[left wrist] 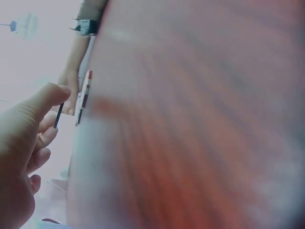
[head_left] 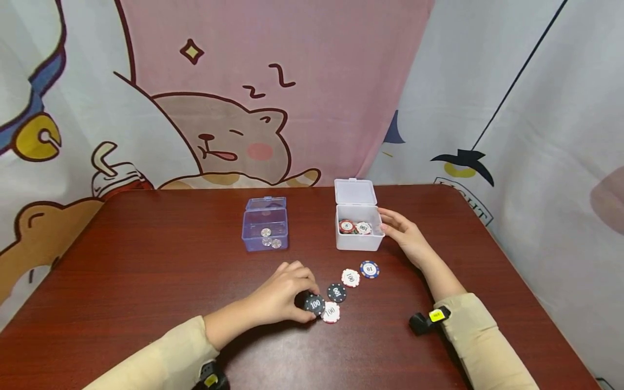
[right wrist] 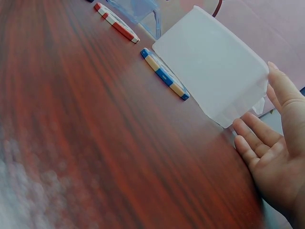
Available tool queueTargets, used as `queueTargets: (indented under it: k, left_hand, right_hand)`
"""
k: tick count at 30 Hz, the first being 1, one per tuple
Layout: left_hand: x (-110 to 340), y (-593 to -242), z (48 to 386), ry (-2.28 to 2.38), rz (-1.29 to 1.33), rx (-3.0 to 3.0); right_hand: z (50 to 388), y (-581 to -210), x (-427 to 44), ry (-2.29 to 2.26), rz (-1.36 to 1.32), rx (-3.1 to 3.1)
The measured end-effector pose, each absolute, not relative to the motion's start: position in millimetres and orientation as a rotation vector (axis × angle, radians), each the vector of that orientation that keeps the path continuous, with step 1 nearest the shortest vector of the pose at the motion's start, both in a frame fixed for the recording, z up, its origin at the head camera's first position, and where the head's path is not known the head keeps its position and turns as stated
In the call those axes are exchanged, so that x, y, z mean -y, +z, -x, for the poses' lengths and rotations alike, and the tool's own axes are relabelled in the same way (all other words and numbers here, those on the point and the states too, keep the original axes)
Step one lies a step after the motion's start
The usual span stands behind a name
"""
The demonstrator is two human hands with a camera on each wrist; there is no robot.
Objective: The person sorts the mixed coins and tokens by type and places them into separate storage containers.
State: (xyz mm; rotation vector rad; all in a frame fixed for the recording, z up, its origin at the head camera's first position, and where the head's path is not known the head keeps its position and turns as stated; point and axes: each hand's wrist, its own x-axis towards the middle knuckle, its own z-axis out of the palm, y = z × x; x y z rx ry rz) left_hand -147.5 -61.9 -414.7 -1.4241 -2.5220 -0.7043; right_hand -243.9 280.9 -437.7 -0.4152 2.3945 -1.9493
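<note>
My left hand [head_left: 285, 295] pinches a black poker chip [head_left: 315, 305] marked 100 between thumb and fingers. In the left wrist view that chip [left wrist: 59, 116] shows edge-on, held off the table. Just right of it a white chip [head_left: 331, 312] lies flat, and beyond it are a black chip [head_left: 337, 292], a white chip [head_left: 350, 278] and a blue chip [head_left: 369, 269]. With fairly straight fingers my right hand [head_left: 407, 238] touches the right side of a white plastic box [head_left: 359, 243]. Its lid stands up, and red and white chips [head_left: 347, 226] lie inside.
To the left of the white box stands a translucent blue box [head_left: 247, 238] with its lid up and several small silvery pieces [head_left: 276, 244] inside. Both boxes rest toward the back of the brown wooden table [head_left: 161, 260]. A printed curtain [head_left: 312, 97] hangs behind.
</note>
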Motion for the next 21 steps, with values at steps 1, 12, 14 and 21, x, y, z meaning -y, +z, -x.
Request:
queueTargets:
  k: [1, 12, 14, 21]
  left_hand:
    - [61.2, -413.6, 148.7, -0.717, 1.415, 2.515]
    - [51.0, -402.4, 171.6, -0.865, 1.278, 2.505]
    - [47.9, -401.1, 176.9, -0.901, 1.240, 2.491]
    - [33.0, -398.1, 198.1, -0.997, 1.134, 2.412]
  right_hand:
    - [243.9, -437.8, -281.1, -1.951, 0.414, -2.396]
    - [243.8, -438.9, -283.0, -1.954, 0.415, -2.398]
    - [243.6, -438.3, -282.7, -1.953, 0.414, -2.400]
    - [244.8, -438.8, -282.4, -1.939, 0.425, -2.405]
